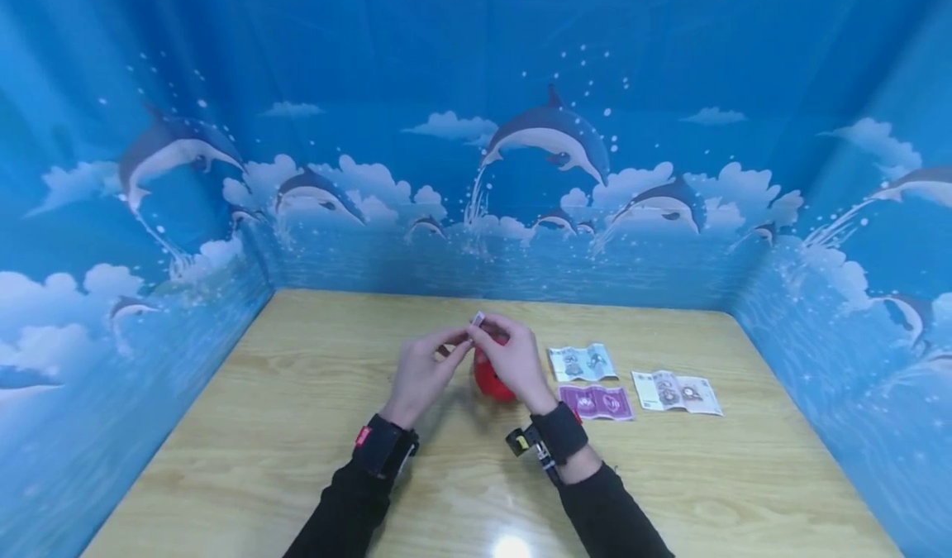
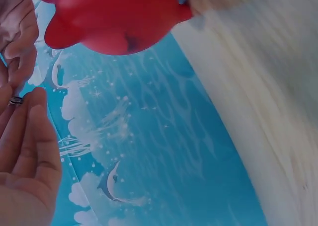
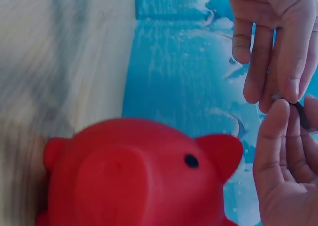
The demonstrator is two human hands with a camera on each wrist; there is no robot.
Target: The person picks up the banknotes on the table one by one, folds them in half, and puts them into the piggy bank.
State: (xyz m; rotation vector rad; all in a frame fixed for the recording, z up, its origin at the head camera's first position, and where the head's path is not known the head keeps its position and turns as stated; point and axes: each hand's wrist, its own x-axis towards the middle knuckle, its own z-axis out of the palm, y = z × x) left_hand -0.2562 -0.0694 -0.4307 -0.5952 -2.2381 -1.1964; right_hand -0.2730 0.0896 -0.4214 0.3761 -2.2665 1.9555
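Note:
Both hands meet over a red piggy bank (image 1: 491, 376), fingertips together above it. Between them they pinch a small folded banknote (image 1: 478, 318), whose pale end pokes up past the fingers. My left hand (image 1: 426, 372) comes in from the left, thumb and forefinger at the note. On the other side my right hand (image 1: 513, 360) grips it too and covers part of the bank. In the right wrist view the pig's snout, one black eye and an ear (image 3: 223, 154) show below the hands. Most of the note is hidden by fingers.
To the right on the wooden table (image 1: 297, 426) lie a bluish banknote (image 1: 583, 364), a purple one (image 1: 597, 403) and a creased pale one (image 1: 677, 393). A blue curtain (image 1: 416, 45) printed with dolphins encloses the back and sides.

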